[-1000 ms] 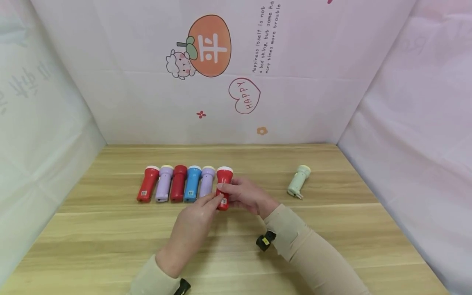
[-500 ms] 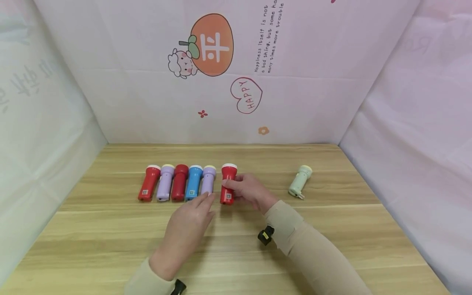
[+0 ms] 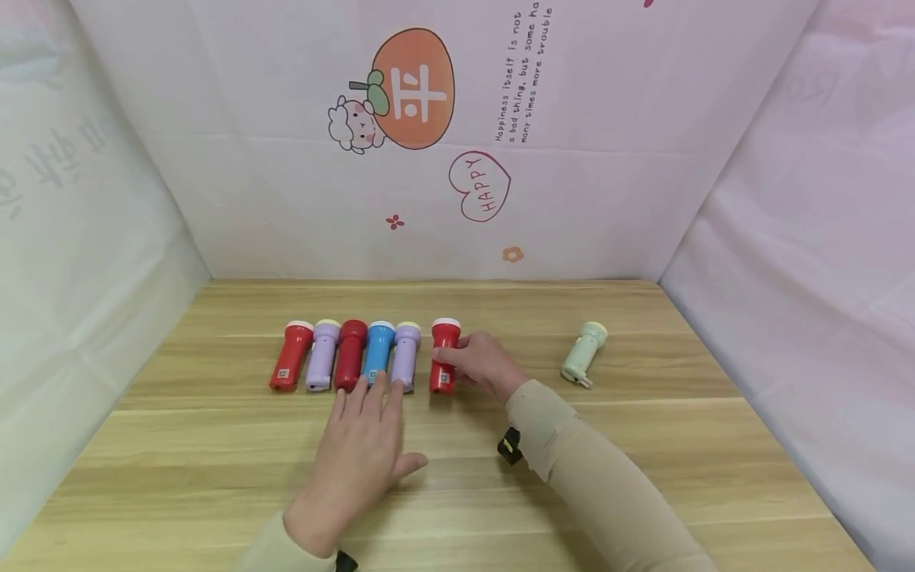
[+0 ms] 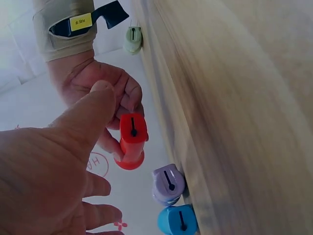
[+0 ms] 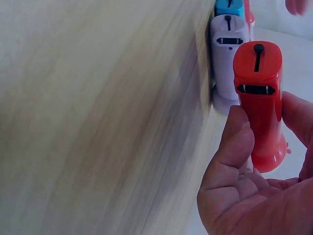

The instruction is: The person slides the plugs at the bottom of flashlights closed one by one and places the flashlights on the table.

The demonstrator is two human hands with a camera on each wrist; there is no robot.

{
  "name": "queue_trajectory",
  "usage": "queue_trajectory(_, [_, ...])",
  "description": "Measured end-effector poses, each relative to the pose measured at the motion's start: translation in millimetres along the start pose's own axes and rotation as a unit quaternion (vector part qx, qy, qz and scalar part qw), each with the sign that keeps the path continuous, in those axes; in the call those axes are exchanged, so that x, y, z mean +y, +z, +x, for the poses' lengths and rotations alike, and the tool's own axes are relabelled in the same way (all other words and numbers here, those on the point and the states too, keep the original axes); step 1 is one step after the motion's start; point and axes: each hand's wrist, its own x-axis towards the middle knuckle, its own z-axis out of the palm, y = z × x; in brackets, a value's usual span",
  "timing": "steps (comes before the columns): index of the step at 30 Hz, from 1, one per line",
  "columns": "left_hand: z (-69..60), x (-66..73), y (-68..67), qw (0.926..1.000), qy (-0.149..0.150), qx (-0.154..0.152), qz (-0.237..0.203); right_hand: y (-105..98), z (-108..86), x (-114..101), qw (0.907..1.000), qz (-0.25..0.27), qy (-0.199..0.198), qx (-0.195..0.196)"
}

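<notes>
My right hand (image 3: 482,363) grips a red flashlight (image 3: 445,357) with a white rim, its head pointing away from me. In the right wrist view the thumb and fingers hold the barrel of this red flashlight (image 5: 259,107) from both sides, slightly above the table. My left hand (image 3: 364,449) is spread flat, palm down, with its fingertips close to the lower ends of the blue flashlight (image 3: 379,349) and a purple flashlight (image 3: 406,353). Whether those fingertips touch them, I cannot tell.
Left of the blue one lie a dark red flashlight (image 3: 350,353), another purple flashlight (image 3: 324,355) and a red flashlight (image 3: 291,356), side by side. A pale green flashlight (image 3: 584,352) lies apart on the right of the wooden table (image 3: 500,508). A printed cloth (image 3: 572,206) stands behind.
My left hand has let go of the red flashlight, moved left and spread its fingers. The right hand has shifted that flashlight slightly right and away from me, still holding it.
</notes>
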Motion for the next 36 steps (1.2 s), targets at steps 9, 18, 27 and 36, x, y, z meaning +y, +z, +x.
queue_trajectory(9, [-8.3, 3.2, 2.0, 0.9984, -0.025, -0.046, -0.023, 5, 3.5, -1, 0.9998, -0.018, -0.005, -0.004])
queue_trajectory(18, [-9.9, 4.5, 1.3, 0.9959, -0.037, -0.074, -0.035, 11, 11.7, -5, 0.9985, -0.053, 0.003, 0.011])
queue_trajectory(27, [-12.1, 5.4, 2.5, 0.9945, -0.042, -0.084, -0.046, 15, 16.5, -6, 0.9968, -0.079, -0.001, 0.013])
queue_trajectory(36, [-12.8, 6.4, 3.1, 0.9946, -0.04, -0.082, -0.05, 18, 21.9, -7, 0.993, -0.116, 0.001, 0.026])
